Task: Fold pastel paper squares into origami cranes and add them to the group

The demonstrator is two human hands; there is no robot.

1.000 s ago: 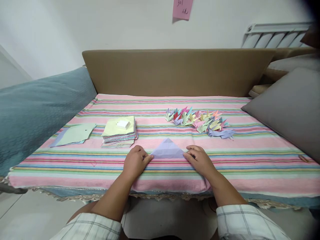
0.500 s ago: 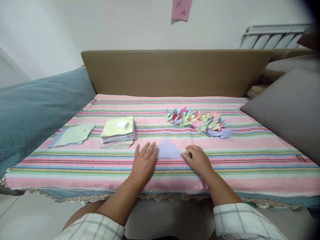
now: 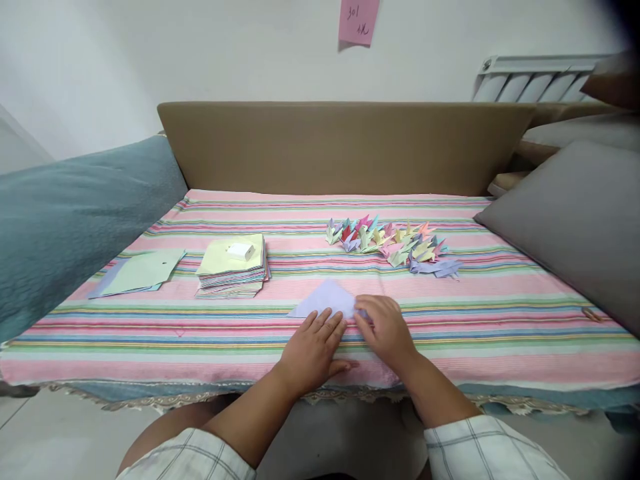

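Note:
A lilac paper [image 3: 323,300] folded to a triangle lies on the striped cloth [image 3: 500,313] near the front edge. My left hand [image 3: 313,347] rests flat on its near side, fingers stretched out and together. My right hand [image 3: 385,327] has its fingers curled and pinches the paper's right corner, drawn in toward the middle. Both hands almost touch. Much of the paper's lower half is hidden beneath them.
A stack of coloured paper squares [image 3: 233,267] with a small white block [image 3: 240,251] on top sits at the left. Loose sheets [image 3: 140,272] lie farther left. Several folded paper cranes [image 3: 390,243] lie behind. A grey cushion [image 3: 575,220] stands right, a teal blanket [image 3: 60,213] left.
My left hand opened flat and slid right onto the paper. My right hand moved left, carrying the paper's right corner inward. The triangle now looks narrower.

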